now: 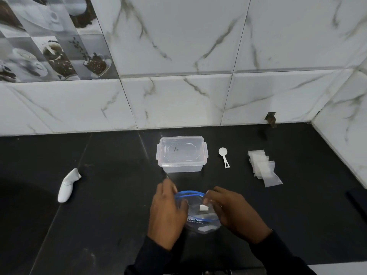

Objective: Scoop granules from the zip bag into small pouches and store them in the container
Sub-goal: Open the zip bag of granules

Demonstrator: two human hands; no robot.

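A clear zip bag with a blue zip strip stands on the black counter between my hands, its mouth spread apart. My left hand grips the left side of the bag's rim. My right hand pinches the right side of the rim. A little white material lies inside the bag. Behind the bag sits a clear plastic container with its lid on. A white scoop lies to the right of the container. Several small clear pouches are piled further right.
A white handheld controller lies on the counter at the left. Marble-patterned wall tiles rise behind the counter and along the right side. The black counter extends left and right of the bag.
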